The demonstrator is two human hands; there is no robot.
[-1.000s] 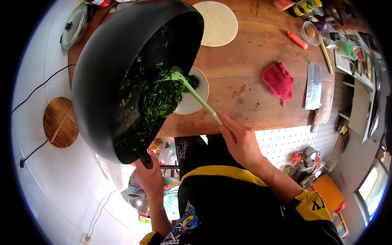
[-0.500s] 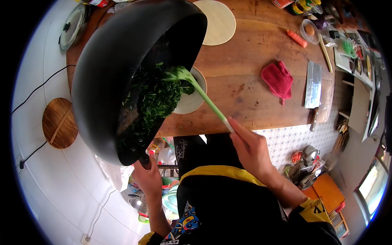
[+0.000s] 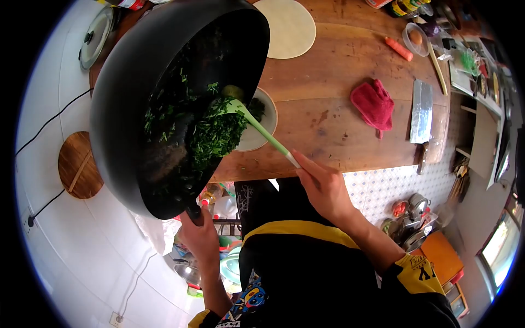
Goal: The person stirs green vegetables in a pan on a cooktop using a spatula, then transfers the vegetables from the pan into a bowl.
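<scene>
You have two hands (image 3: pixel 328 188), one black wok (image 3: pixel 117 109) and one green spatula (image 3: pixel 268 135); on your table (image 3: pixel 328 60), one ceramic bowl (image 3: pixel 251 142), one dough round (image 3: pixel 287 30), one red cloth (image 3: pixel 373 104), one cleaver (image 3: pixel 421 112), one carrot (image 3: pixel 398 49), one egg (image 3: pixel 415 37), one wooden rod (image 3: pixel 438 71).

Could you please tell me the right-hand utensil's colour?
The utensil is mostly light green, in the head view.

A black top (image 3: pixel 317 273) with a yellow band (image 3: pixel 301 229), blue cartoon print (image 3: pixel 253 297) and, lower right, black-lettered yellow sleeve trim (image 3: pixel 414 280).

Wok (image 3: pixel 128 104) — smooth, matt metal; spatula (image 3: pixel 262 129) smooth, plastic-looking; table (image 3: pixel 339 60) — faintly glossy wood.
</scene>
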